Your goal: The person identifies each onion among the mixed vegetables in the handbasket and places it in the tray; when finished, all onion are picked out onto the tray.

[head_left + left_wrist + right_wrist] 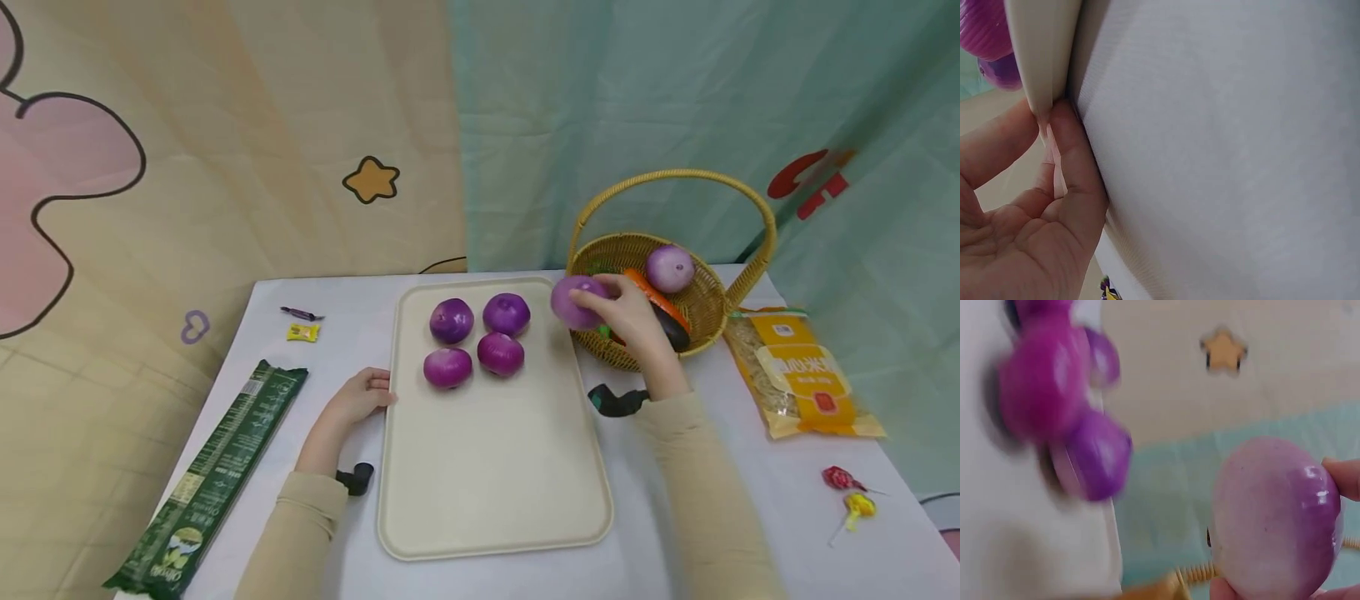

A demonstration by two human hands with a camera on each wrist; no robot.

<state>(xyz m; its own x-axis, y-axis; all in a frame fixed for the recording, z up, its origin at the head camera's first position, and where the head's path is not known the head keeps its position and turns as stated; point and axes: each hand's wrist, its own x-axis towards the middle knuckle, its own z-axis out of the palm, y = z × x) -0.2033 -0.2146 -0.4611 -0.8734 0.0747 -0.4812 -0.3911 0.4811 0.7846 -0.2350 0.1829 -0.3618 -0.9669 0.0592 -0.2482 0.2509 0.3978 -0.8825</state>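
Note:
My right hand [626, 312] holds a pale purple onion [577, 302] between thumb and fingers, above the tray's far right corner and beside the basket's left rim. The right wrist view shows that onion [1275, 519] close up. With thumb and fingers, my left hand [362, 398] pinches the left rim of the cream tray [495, 467]; the left wrist view shows the tray rim [1044, 56] between thumb and finger. Several purple onions [501, 354] sit in two rows on the far half of the tray. Another onion [670, 268] lies in the wicker basket [705, 321].
An eggplant [670, 327] and an orange carrot-like item [656, 292] lie in the basket, under its tall handle [678, 174]. Right of it is a yellow grain bag [806, 371], with two lollipops [858, 504] nearer. A green packet [213, 479] and small candies [303, 332] lie at left.

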